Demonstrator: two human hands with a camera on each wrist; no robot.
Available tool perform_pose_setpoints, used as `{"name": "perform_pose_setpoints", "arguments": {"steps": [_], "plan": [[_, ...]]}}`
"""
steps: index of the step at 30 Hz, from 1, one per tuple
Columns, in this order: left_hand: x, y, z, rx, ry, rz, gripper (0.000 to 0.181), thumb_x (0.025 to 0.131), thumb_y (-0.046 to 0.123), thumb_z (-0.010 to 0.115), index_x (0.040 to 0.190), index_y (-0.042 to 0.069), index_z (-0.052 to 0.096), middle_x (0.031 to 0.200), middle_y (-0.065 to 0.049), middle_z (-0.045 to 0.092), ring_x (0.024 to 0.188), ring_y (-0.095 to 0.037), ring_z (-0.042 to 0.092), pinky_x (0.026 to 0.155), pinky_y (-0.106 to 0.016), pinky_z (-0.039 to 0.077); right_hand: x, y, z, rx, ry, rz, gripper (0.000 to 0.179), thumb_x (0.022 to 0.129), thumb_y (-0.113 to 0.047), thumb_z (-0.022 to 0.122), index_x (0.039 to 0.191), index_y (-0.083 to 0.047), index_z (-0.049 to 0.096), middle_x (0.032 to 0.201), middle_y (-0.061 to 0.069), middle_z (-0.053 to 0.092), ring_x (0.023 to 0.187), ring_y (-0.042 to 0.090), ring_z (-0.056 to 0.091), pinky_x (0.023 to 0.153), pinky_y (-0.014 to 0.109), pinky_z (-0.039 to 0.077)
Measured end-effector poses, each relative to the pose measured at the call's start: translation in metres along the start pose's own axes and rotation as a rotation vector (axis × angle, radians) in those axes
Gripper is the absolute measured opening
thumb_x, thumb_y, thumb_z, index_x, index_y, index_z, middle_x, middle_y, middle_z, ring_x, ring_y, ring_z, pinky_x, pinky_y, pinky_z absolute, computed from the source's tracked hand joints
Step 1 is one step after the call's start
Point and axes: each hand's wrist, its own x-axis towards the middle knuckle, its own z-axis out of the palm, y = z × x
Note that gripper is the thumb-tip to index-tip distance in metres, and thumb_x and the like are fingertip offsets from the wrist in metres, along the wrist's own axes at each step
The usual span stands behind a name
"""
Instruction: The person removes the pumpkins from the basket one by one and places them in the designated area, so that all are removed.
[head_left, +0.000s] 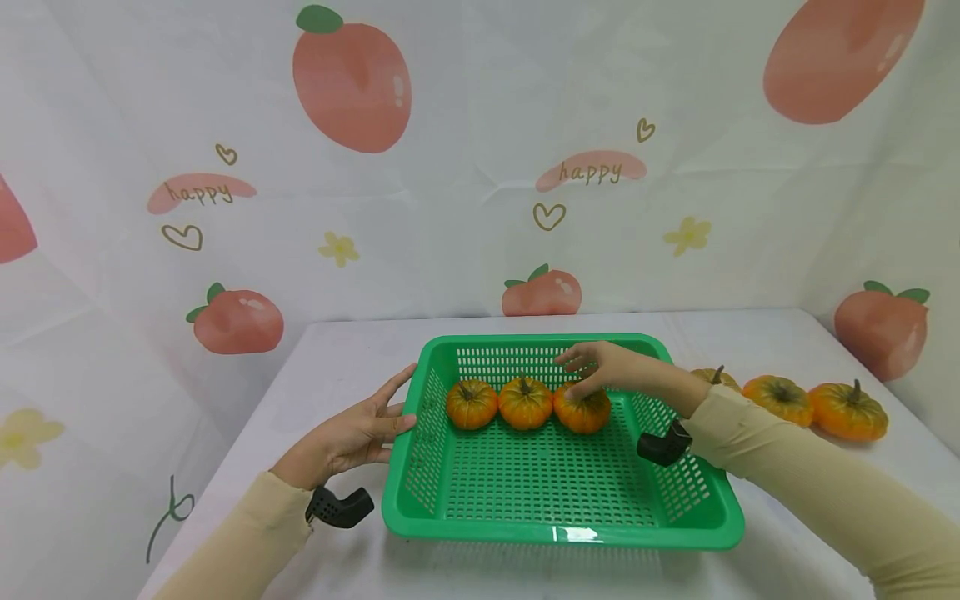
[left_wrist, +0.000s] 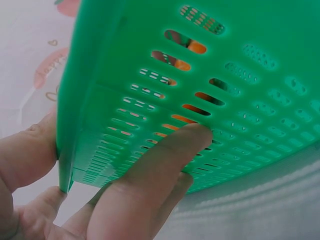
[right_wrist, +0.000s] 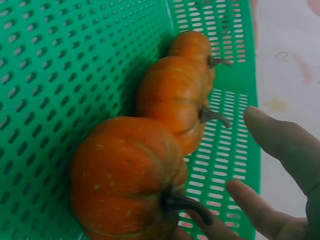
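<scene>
My left hand [head_left: 363, 435] is at the left side of a green plastic basket [head_left: 555, 533]. In the left wrist view, fingertips [left_wrist: 192, 136] touch its slotted outer wall, and other fingers are at the rim. Three small orange-green pumpkins sit in a row inside, along the back wall: a left one [head_left: 472, 405], a middle one [head_left: 525, 404] and a right one [head_left: 582, 410]. Above the right one is my right hand [head_left: 611, 371], fingers spread and relaxed. In the right wrist view, fingers lie beside and partly behind that nearest pumpkin [right_wrist: 125, 180], close to its stem.
Right of the basket, three more pumpkins are on the white tabletop: one partly hidden behind my right arm [head_left: 716, 379], a middle one [head_left: 778, 398] and a far right one [head_left: 849, 411]. A white fruit-printed cloth [head_left: 450, 233] hangs behind the table.
</scene>
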Motion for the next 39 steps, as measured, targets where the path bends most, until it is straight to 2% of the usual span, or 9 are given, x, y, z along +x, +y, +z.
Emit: {"name": "perform_pose_setpoints", "arguments": {"steps": [11,15,18,20,29,36,39], "plan": [[0.000,-0.001,-0.001,0.007,-0.007,0.004,0.091,0.097,0.010,0.058,0.153,0.043,-0.005,0.158,-0.022,0.020,0.106,-0.026,0.067,0.087,-0.049,0.056,0.005,0.005,0.003,-0.051,-0.104,0.061,0.062,0.082,-0.018,0.078,0.135,0.000,0.051,0.138,0.028,0.048,0.125,0.042,0.046,0.099,0.051,0.048],[0.000,-0.001,-0.001,0.004,-0.009,0.004,0.091,0.097,0.010,0.058,0.153,0.043,-0.005,0.159,-0.021,0.019,0.107,-0.026,0.067,0.087,-0.048,0.056,0.003,0.002,0.005,-0.064,-0.146,0.118,0.062,0.080,-0.015,0.080,0.135,-0.003,0.052,0.140,0.027,0.045,0.120,0.038,0.048,0.087,0.043,0.054],[0.000,-0.001,-0.001,0.004,-0.009,0.005,0.091,0.097,0.010,0.058,0.153,0.043,-0.005,0.159,-0.021,0.018,0.106,-0.026,0.067,0.087,-0.048,0.056,0.001,0.002,0.006,-0.062,-0.153,0.144,0.064,0.077,-0.012,0.082,0.134,-0.006,0.053,0.140,0.026,0.044,0.112,0.032,0.048,0.076,0.035,0.053],[0.000,-0.001,-0.001,0.003,-0.009,0.005,0.091,0.097,0.010,0.058,0.153,0.043,-0.005,0.159,-0.021,0.019,0.106,-0.025,0.067,0.087,-0.048,0.056,0.001,0.002,0.007,-0.062,-0.150,0.147,0.065,0.075,-0.010,0.083,0.133,-0.006,0.054,0.138,0.025,0.045,0.107,0.030,0.048,0.074,0.033,0.052],[0.000,-0.001,0.000,-0.001,-0.011,0.004,0.091,0.097,0.010,0.058,0.153,0.043,-0.005,0.157,-0.022,0.021,0.105,-0.023,0.067,0.087,-0.048,0.056,0.003,0.005,0.009,-0.160,-0.152,0.104,0.068,0.071,-0.009,0.084,0.132,-0.008,0.055,0.127,0.020,0.051,0.109,0.030,0.050,0.083,0.038,0.054],[0.000,0.000,0.000,0.002,-0.011,0.007,0.092,0.096,0.011,0.059,0.154,0.043,-0.005,0.157,-0.023,0.022,0.104,-0.024,0.067,0.087,-0.048,0.056,0.003,0.004,0.013,-0.210,-0.155,0.138,0.072,0.068,-0.010,0.086,0.132,-0.012,0.054,0.128,0.017,0.054,0.112,0.029,0.051,0.091,0.041,0.053],[0.000,0.000,0.000,0.003,-0.009,0.004,0.092,0.096,0.011,0.059,0.154,0.043,-0.006,0.156,-0.023,0.022,0.104,-0.023,0.067,0.087,-0.048,0.056,0.003,0.004,0.014,-0.234,-0.157,0.131,0.071,0.069,-0.011,0.086,0.132,-0.011,0.054,0.127,0.017,0.055,0.110,0.028,0.052,0.090,0.041,0.053]]}}
